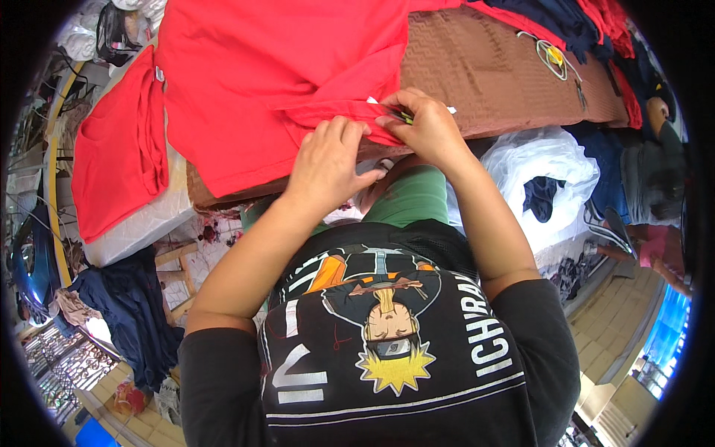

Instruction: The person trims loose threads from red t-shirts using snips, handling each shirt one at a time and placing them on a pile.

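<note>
A large red garment [283, 67] is spread over the front of a brown-covered table, its near edge folded up in a narrow strip. On that strip, the curled fingers of my left hand [325, 160] grip the cloth, while the thumb sticks out apart toward the right. My right hand [428, 130] is closed at the strip's right end. Between its thumb and fingers shows part of a small yellow-green and black tool [407, 117], mostly hidden by the hand. A small white tag [372, 100] pokes out beside the right fingertips.
Another red piece [123, 149] lies on a pale padded surface at left. On the brown table cover [484, 74] rests a yellow item with looped cord [555, 56]. A white plastic bag [544, 164] with dark cloth stands at right. Navy cloth [126, 313] hangs lower left.
</note>
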`<control>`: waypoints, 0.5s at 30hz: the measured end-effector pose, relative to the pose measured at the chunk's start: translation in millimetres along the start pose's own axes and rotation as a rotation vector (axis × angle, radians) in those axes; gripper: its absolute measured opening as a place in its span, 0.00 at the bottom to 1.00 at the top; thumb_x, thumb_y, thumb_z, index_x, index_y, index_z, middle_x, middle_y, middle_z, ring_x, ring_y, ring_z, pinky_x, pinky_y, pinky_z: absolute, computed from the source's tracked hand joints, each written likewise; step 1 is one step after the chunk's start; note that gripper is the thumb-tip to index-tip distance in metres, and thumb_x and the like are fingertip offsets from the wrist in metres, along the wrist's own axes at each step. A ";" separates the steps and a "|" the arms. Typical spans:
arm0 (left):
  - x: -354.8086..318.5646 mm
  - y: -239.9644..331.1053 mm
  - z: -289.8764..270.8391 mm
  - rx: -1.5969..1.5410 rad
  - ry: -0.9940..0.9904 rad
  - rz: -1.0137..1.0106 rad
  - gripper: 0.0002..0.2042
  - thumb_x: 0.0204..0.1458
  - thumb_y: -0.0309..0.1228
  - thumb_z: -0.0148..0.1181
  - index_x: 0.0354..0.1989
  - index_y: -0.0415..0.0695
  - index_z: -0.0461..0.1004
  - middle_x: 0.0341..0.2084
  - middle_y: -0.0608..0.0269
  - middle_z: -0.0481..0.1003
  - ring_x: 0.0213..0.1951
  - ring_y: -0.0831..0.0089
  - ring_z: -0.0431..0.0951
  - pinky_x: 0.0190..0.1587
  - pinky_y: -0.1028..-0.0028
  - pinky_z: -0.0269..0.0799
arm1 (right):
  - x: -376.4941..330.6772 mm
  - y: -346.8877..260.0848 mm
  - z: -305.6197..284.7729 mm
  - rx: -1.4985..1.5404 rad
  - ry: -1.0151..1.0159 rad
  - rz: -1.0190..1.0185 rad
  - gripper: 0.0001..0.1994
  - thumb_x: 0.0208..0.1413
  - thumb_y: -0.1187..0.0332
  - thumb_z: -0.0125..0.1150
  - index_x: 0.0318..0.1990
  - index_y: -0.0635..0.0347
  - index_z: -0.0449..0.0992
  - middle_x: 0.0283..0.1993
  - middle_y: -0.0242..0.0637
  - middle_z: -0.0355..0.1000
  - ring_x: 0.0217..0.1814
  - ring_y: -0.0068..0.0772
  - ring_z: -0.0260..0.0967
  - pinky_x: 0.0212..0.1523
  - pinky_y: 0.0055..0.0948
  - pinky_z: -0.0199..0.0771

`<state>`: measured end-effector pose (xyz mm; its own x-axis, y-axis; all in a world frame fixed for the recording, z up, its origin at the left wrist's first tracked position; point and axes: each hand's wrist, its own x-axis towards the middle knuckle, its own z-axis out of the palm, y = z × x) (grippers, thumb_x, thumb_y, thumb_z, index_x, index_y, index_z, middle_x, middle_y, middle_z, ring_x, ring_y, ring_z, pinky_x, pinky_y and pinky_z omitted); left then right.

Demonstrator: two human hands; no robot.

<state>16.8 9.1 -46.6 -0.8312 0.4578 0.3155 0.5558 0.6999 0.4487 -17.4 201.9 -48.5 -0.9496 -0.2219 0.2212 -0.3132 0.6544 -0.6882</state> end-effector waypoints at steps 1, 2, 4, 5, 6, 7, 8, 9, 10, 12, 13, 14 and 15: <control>0.4 -1.5 13.2 0.087 0.146 0.038 0.20 0.41 0.35 0.70 0.42 0.46 0.70 0.34 0.61 0.72 0.39 0.62 0.72 0.41 0.64 0.67 | 1.3 -3.6 -2.6 0.117 -0.052 0.201 0.10 0.49 0.67 0.68 0.37 0.60 0.78 0.36 0.38 0.76 0.37 0.36 0.74 0.40 0.32 0.72; 0.4 -5.7 21.4 0.098 0.170 0.026 0.19 0.41 0.36 0.70 0.41 0.46 0.71 0.34 0.61 0.71 0.39 0.62 0.72 0.41 0.64 0.66 | 4.1 -3.2 -5.4 0.257 -0.015 0.205 0.10 0.50 0.67 0.67 0.38 0.61 0.78 0.36 0.36 0.76 0.36 0.32 0.73 0.39 0.31 0.72; 3.3 -6.7 27.4 0.114 0.213 0.003 0.19 0.39 0.36 0.70 0.40 0.48 0.71 0.34 0.62 0.71 0.39 0.62 0.71 0.42 0.64 0.64 | 8.5 -6.2 -13.4 0.535 0.061 0.217 0.09 0.52 0.68 0.66 0.38 0.62 0.77 0.35 0.31 0.76 0.36 0.24 0.72 0.38 0.27 0.72; 2.8 -9.7 26.0 0.058 0.231 0.056 0.14 0.41 0.33 0.69 0.36 0.46 0.75 0.32 0.62 0.74 0.37 0.62 0.74 0.40 0.65 0.67 | 9.3 -10.7 -21.1 0.630 0.114 0.251 0.08 0.53 0.68 0.66 0.38 0.62 0.77 0.34 0.29 0.75 0.34 0.20 0.70 0.36 0.24 0.70; 3.3 -12.4 21.9 -0.022 0.229 0.071 0.12 0.41 0.32 0.69 0.33 0.45 0.76 0.31 0.62 0.75 0.36 0.63 0.75 0.39 0.66 0.69 | 11.0 -20.9 -30.7 0.725 0.174 0.281 0.08 0.54 0.68 0.65 0.37 0.63 0.76 0.33 0.28 0.74 0.32 0.16 0.68 0.33 0.20 0.68; 3.0 -16.1 16.9 -0.102 0.228 0.086 0.09 0.42 0.30 0.68 0.31 0.44 0.77 0.30 0.62 0.75 0.35 0.63 0.76 0.38 0.67 0.70 | 13.3 -19.7 -34.8 0.826 0.225 0.270 0.08 0.55 0.68 0.64 0.37 0.63 0.76 0.31 0.28 0.74 0.30 0.15 0.66 0.31 0.19 0.67; 3.0 -19.1 10.5 -0.180 0.227 0.098 0.07 0.42 0.29 0.68 0.29 0.43 0.78 0.28 0.62 0.76 0.33 0.64 0.77 0.36 0.69 0.71 | 16.2 -16.9 -39.0 0.927 0.275 0.259 0.08 0.55 0.68 0.64 0.37 0.63 0.76 0.30 0.28 0.73 0.28 0.14 0.65 0.29 0.18 0.66; 6.9 -13.4 -7.9 -0.257 0.177 0.119 0.05 0.42 0.26 0.68 0.27 0.40 0.79 0.25 0.60 0.78 0.29 0.66 0.79 0.32 0.72 0.73 | 17.1 2.6 -40.0 0.851 0.281 0.295 0.07 0.56 0.67 0.63 0.36 0.61 0.76 0.27 0.25 0.72 0.23 0.11 0.61 0.23 0.15 0.60; 6.0 -8.9 -26.9 -0.317 0.087 0.087 0.05 0.43 0.26 0.68 0.27 0.40 0.79 0.26 0.60 0.78 0.29 0.67 0.79 0.32 0.73 0.73 | 15.2 6.2 -45.1 0.799 0.254 0.327 0.07 0.56 0.67 0.63 0.36 0.60 0.76 0.26 0.24 0.71 0.22 0.10 0.60 0.22 0.15 0.59; -1.2 -0.2 -64.0 -0.429 -0.094 0.014 0.06 0.43 0.26 0.68 0.29 0.40 0.80 0.26 0.61 0.78 0.29 0.68 0.79 0.33 0.74 0.73 | 9.7 8.9 -49.5 0.700 0.193 0.388 0.07 0.57 0.67 0.62 0.36 0.60 0.76 0.24 0.22 0.70 0.20 0.09 0.57 0.20 0.15 0.56; -0.3 2.2 -77.9 -0.446 -0.212 0.021 0.06 0.43 0.26 0.68 0.29 0.40 0.80 0.26 0.60 0.78 0.30 0.68 0.79 0.33 0.73 0.74 | 8.1 13.8 -48.6 0.722 0.220 0.367 0.07 0.57 0.67 0.62 0.36 0.60 0.76 0.24 0.22 0.70 0.20 0.09 0.57 0.20 0.15 0.56; 1.2 3.8 -90.2 -0.462 -0.330 0.027 0.06 0.43 0.27 0.68 0.30 0.40 0.80 0.27 0.60 0.79 0.30 0.68 0.80 0.34 0.73 0.74 | 6.6 20.8 -45.4 0.742 0.247 0.346 0.07 0.57 0.67 0.62 0.37 0.60 0.76 0.24 0.22 0.70 0.21 0.09 0.58 0.21 0.15 0.56; -0.4 4.8 -100.5 -0.475 -0.442 0.029 0.07 0.44 0.27 0.68 0.31 0.40 0.80 0.28 0.60 0.79 0.31 0.67 0.80 0.34 0.73 0.74 | 7.1 20.9 -43.5 0.764 0.266 0.320 0.07 0.56 0.67 0.62 0.37 0.60 0.76 0.24 0.22 0.70 0.21 0.09 0.58 0.21 0.14 0.57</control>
<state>21.3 -42.9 39.4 -0.6877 0.7260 0.0044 0.4400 0.4119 0.7980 -31.0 245.5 -31.3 -0.9913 0.1287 0.0260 -0.0300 -0.0295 -0.9991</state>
